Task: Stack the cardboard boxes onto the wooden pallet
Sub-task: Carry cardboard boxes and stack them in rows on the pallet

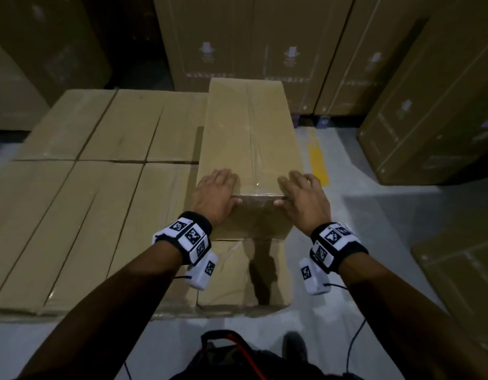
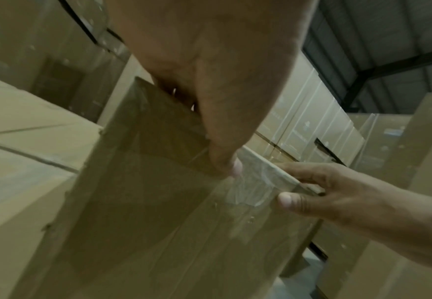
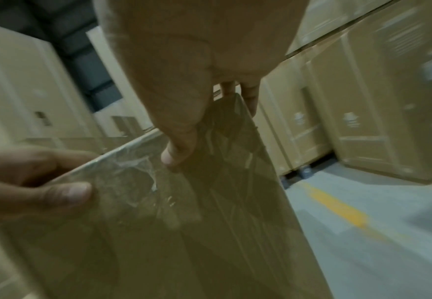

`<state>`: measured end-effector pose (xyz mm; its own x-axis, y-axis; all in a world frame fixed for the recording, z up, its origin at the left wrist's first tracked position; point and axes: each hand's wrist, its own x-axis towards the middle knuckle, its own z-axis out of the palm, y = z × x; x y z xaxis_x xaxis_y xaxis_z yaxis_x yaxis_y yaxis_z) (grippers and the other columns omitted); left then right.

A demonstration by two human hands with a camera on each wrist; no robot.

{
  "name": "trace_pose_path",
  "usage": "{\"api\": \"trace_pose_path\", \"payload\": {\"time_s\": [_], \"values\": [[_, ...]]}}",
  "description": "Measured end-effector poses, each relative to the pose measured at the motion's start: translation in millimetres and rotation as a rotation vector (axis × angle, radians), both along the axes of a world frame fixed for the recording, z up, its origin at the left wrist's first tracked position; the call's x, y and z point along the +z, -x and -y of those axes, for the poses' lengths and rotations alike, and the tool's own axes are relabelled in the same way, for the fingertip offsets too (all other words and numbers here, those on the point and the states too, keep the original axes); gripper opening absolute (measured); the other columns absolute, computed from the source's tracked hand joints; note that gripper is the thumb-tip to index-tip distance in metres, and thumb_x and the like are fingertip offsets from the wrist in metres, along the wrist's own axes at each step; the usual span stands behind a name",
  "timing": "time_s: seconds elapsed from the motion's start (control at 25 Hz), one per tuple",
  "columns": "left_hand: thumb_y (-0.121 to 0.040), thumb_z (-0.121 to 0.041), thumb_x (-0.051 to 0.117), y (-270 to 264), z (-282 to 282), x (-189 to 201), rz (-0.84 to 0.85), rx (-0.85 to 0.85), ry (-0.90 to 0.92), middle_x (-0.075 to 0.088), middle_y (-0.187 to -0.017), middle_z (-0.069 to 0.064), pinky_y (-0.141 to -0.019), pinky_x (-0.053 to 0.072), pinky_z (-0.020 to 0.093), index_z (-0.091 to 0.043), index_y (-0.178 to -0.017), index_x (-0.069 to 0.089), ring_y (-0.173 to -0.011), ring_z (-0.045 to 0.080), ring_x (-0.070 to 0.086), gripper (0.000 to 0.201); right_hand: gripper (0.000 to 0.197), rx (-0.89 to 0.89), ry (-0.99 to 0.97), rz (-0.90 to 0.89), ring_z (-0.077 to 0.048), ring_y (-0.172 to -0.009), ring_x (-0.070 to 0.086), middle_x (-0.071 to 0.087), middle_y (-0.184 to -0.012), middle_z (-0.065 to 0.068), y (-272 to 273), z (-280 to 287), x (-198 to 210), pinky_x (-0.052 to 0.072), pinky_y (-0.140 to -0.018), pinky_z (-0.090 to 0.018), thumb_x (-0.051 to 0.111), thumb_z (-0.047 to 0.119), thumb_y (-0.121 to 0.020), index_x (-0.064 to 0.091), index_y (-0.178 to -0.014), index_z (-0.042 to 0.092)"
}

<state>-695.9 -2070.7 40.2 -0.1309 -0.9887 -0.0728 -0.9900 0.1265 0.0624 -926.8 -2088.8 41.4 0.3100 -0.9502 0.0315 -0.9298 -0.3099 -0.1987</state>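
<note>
Left hand (image 1: 214,192) and right hand (image 1: 303,194) clamp near edge of long taped brown cardboard box (image 1: 251,133), fingers flat on top, thumbs on end face. Push straight, flush with flat tan box layer (image 1: 100,165).

The long tan cardboard box (image 1: 251,138) on top of the stack looks matt and slightly creased, with a strip of clear glossy packing tape (image 1: 253,160) along its centre seam that wraps crinkled and shiny over the near end (image 2: 250,188). The flat layer of tan cardboard cartons (image 1: 100,174) under it has the same dull paper finish with taped seams. The tall brown cartons (image 1: 253,42) behind look smooth, with pale printed marks. The grey floor (image 1: 388,220) looks like smooth concrete with a faint sheen and bears a matt yellow painted stripe (image 1: 318,160).
</note>
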Motion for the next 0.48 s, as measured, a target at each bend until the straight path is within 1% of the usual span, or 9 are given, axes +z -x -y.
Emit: {"api": "trace_pose_path", "payload": {"time_s": [0.08,0.16,0.36,0.48], "values": [[-0.101,-0.045,0.045,3.5,3.2,-5.1,0.001,0.075,0.051,0.027,-0.161,0.010,-0.121,0.021,0.040,-0.014,-0.152,0.030,-0.148,0.027,0.024,0.061,0.044,0.070,0.012,0.003,-0.032,-0.135,0.032,0.040,-0.152,-0.007,2.1,14.7,0.3,0.040,-0.103,-0.043,0.058,0.039,-0.097,0.050,-0.137,0.020],[-0.102,-0.042,0.044,13.1,6.9,-8.8,-0.008,0.164,0.038,0.029,-0.160,0.010,-0.120,0.023,0.040,-0.013,-0.151,0.032,-0.147,0.028,0.026,0.059,0.043,0.140,-0.013,0.000,-0.030,-0.135,0.034,0.041,-0.150,-0.007,6.3,30.5,1.4,0.040,-0.104,-0.042,0.058,0.036,-0.098,0.051,-0.137,0.019],[-0.103,-0.038,0.042,28.0,38.6,-11.0,0.055,0.276,0.029,0.026,-0.161,0.010,-0.120,0.022,0.041,-0.013,-0.153,0.027,-0.147,0.028,0.023,0.058,0.040,0.204,-0.028,-0.004,-0.029,-0.134,0.034,0.041,-0.150,-0.005,10.0,69.4,4.3,0.040,-0.103,-0.040,0.054,0.034,-0.099,0.051,-0.137,0.019],[-0.103,-0.037,0.040,21.1,62.3,-13.1,0.082,0.291,0.021,0.024,-0.161,0.010,-0.119,0.022,0.042,-0.012,-0.153,0.026,-0.147,0.029,0.022,0.058,0.040,0.197,-0.038,-0.008,-0.029,-0.134,0.033,0.040,-0.150,-0.005,1.1,91.9,5.8,0.039,-0.104,-0.040,0.052,0.033,-0.100,0.050,-0.138,0.019]]}}
